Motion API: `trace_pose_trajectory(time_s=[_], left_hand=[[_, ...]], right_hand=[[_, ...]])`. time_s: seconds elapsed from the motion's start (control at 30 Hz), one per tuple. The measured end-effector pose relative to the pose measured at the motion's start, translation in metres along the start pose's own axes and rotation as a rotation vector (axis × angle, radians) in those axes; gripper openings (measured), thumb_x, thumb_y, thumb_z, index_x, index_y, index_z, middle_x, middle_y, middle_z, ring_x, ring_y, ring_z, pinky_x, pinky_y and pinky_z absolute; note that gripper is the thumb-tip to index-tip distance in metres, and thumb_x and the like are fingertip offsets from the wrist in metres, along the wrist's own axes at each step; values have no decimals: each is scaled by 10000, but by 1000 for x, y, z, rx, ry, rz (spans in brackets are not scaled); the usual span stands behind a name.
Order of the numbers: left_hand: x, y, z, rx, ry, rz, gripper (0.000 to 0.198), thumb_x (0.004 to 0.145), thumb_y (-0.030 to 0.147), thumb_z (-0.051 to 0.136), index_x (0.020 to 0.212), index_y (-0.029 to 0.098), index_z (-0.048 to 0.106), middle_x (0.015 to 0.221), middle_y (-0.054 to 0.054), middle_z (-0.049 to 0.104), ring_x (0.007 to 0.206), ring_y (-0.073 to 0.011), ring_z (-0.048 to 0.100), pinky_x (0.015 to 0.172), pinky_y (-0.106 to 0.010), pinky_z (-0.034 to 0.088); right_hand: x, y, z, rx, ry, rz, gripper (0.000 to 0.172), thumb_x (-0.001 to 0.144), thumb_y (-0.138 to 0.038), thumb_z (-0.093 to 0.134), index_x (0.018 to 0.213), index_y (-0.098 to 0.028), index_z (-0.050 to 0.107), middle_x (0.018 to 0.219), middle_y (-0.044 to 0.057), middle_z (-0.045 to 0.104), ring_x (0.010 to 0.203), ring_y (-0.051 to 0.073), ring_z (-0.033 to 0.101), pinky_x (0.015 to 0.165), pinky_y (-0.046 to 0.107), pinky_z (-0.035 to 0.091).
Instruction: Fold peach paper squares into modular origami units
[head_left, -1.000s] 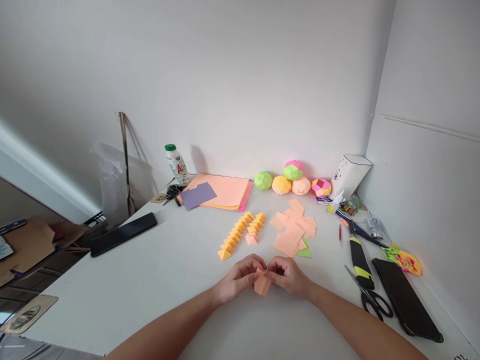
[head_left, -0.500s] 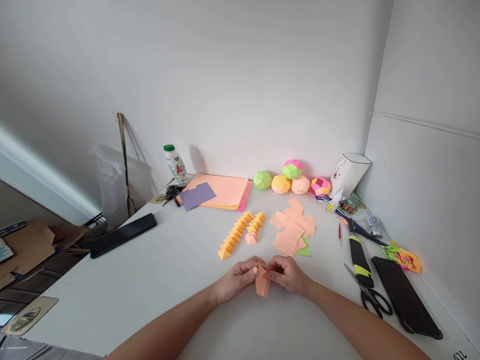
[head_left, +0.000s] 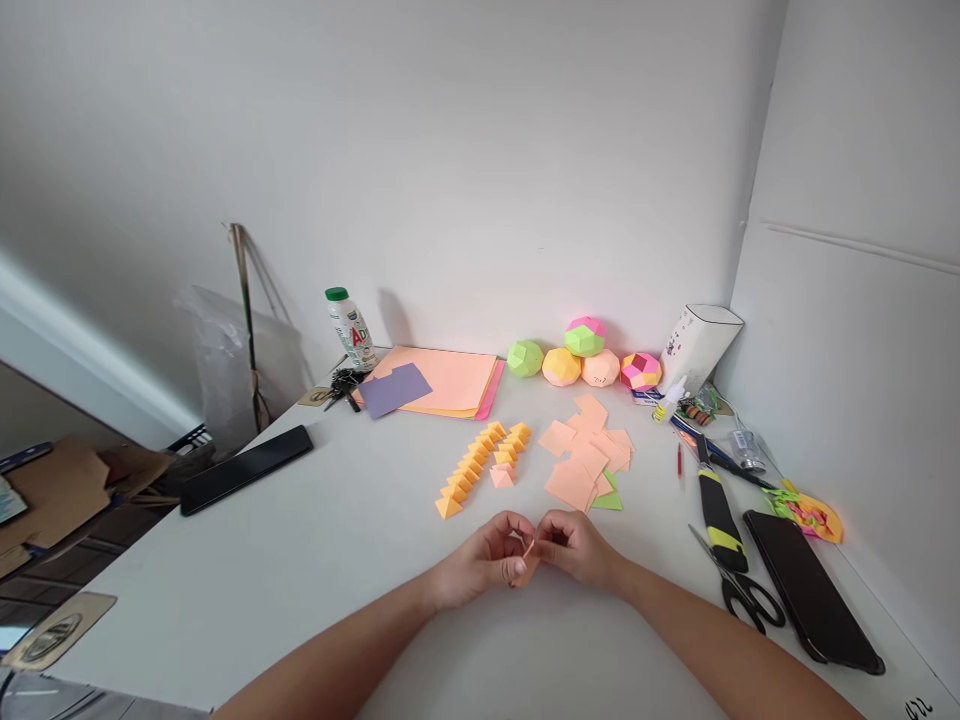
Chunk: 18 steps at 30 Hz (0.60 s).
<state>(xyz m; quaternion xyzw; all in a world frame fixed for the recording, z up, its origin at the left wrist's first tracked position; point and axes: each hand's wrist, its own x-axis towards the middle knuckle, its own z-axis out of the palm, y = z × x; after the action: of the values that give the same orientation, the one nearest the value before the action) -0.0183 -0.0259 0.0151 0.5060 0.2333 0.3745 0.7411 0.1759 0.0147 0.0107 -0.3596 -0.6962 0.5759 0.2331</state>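
Note:
Between my two hands is a small folded piece of salmon-coloured paper (head_left: 529, 570), seen nearly edge-on. My left hand (head_left: 491, 555) pinches its left side, thumb low and fingers curled behind. Thumb and fingers of my right hand (head_left: 574, 550) grip its upper right edge. Just beyond the hands lie flat salmon paper pieces (head_left: 574, 482) in a loose pile, with a green piece (head_left: 609, 495) partly under them. To the left, folded orange paper pyramids (head_left: 469, 473) stand in two slanting rows, the shorter one ending in pink pyramids (head_left: 502, 478).
Faceted paper balls (head_left: 561, 367) line the back wall. Scissors (head_left: 742, 592), a utility knife (head_left: 720, 520) and a black phone (head_left: 814, 590) lie at right. Coloured sheets (head_left: 450, 375), a purple card (head_left: 394, 390), a white bottle (head_left: 351, 330) and a black slab (head_left: 247, 470) are at left.
The folded paper has turned from showing its broad face to nearly edge-on. My left thumb has moved down along it, and the left fingers have opened slightly behind.

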Motion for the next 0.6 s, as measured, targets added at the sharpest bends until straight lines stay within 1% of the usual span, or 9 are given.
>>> trace_pose_trajectory(time_s=[0.1,0.23,0.3,0.5,0.57,0.6], left_hand=[[0,-1,0,2,-11,-26,414,724,378,712,1027,194,497,633,51,444,596,-90,398,583,-226,331],[-1,1,4,-1,17,-55,411,680,387,743,968,187,529,737,15,499,669,-114,461,622,-258,379],[-1,2,6,0,32,-49,397,675,406,740,932,186,532,729,20,493,656,-110,456,609,-252,377],[-1,1,6,115,85,-30,298,799,456,599,880,177,535,673,35,463,597,-88,399,571,-223,326],[-2,0,4,174,114,-14,286,840,462,536,886,181,559,683,26,480,611,-98,421,596,-240,353],[-2,-1,3,208,130,-4,287,855,459,510,896,184,579,721,10,503,641,-109,448,629,-258,378]], right_hand=[[0,-1,1,-25,0,1,335,775,-464,624,670,-161,525,594,-32,462,540,99,376,492,224,298],[-1,-3,0,-59,10,-4,328,759,-446,646,656,-163,516,588,-39,431,544,99,364,486,221,298],[0,-2,0,-51,1,-5,330,756,-443,650,649,-163,511,584,-40,421,542,98,361,483,221,296],[1,3,0,-15,-18,-18,323,757,-426,655,648,-162,504,586,-38,421,542,97,363,485,224,291],[2,4,0,-14,-16,-32,327,756,-423,655,640,-163,492,585,-39,416,540,96,355,481,224,285],[2,5,0,-15,-14,-36,329,754,-421,656,637,-164,487,583,-40,411,538,95,350,479,223,281]])
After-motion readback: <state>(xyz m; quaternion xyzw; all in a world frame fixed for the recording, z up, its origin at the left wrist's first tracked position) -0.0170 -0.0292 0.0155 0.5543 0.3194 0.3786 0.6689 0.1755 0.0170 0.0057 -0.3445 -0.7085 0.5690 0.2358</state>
